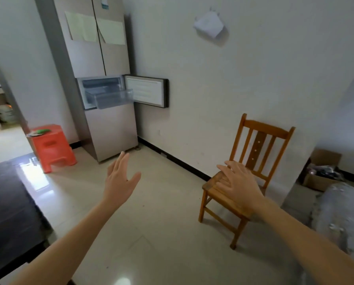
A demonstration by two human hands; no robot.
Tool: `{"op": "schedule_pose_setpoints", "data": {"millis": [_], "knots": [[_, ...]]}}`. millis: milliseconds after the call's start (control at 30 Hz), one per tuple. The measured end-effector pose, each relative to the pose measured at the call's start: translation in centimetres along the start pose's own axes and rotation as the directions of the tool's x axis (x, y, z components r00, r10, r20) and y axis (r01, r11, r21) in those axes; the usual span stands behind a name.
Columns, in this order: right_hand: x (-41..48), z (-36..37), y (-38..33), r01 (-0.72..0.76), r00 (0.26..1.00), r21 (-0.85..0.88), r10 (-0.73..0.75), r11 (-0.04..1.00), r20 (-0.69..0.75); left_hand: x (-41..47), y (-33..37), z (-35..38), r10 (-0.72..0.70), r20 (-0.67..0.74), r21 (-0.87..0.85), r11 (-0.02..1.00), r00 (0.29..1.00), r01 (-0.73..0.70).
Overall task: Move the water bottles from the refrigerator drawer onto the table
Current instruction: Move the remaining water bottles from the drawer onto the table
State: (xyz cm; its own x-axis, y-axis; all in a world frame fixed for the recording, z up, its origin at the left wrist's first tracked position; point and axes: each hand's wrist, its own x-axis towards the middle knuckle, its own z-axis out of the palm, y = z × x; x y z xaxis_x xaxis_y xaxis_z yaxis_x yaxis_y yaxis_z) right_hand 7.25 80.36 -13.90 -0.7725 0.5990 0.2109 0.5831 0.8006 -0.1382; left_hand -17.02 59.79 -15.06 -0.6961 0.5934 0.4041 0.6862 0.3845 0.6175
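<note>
Pale floor tiles (151, 233) stretch to the refrigerator (102, 83), whose clear drawer (110, 97) is pulled out beside its open door (149, 91); no bottles can be made out. Left hand (118, 182) and right hand (239, 184) are held spread and empty, well apart from the drawer, with the dark table (5, 202) at left.

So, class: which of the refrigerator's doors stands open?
The small middle door, swung out to the right beside the pulled-out clear plastic drawer; the tall upper doors are closed.
</note>
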Motion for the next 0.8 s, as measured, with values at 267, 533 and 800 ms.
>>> {"op": "schedule_pose_setpoints", "data": {"millis": [267,533,800], "knots": [[11.3,1.5,1.3,0.142,0.989,-0.101,-0.138,0.985,0.048,7.8,-3.4,3.0,-0.077,-0.117,0.032,0.996,0.99,0.081],[24.0,1.9,6.4,0.168,0.985,-0.149,-0.162,0.975,0.055,18.9,-4.4,8.9,-0.118,-0.165,-0.006,0.993,0.979,0.119],[34.6,6.6,12.5,0.147,0.988,-0.053,-0.144,0.988,0.062,28.8,-5.4,14.5,-0.149,-0.2,0.042,0.986,0.968,0.161]]}}
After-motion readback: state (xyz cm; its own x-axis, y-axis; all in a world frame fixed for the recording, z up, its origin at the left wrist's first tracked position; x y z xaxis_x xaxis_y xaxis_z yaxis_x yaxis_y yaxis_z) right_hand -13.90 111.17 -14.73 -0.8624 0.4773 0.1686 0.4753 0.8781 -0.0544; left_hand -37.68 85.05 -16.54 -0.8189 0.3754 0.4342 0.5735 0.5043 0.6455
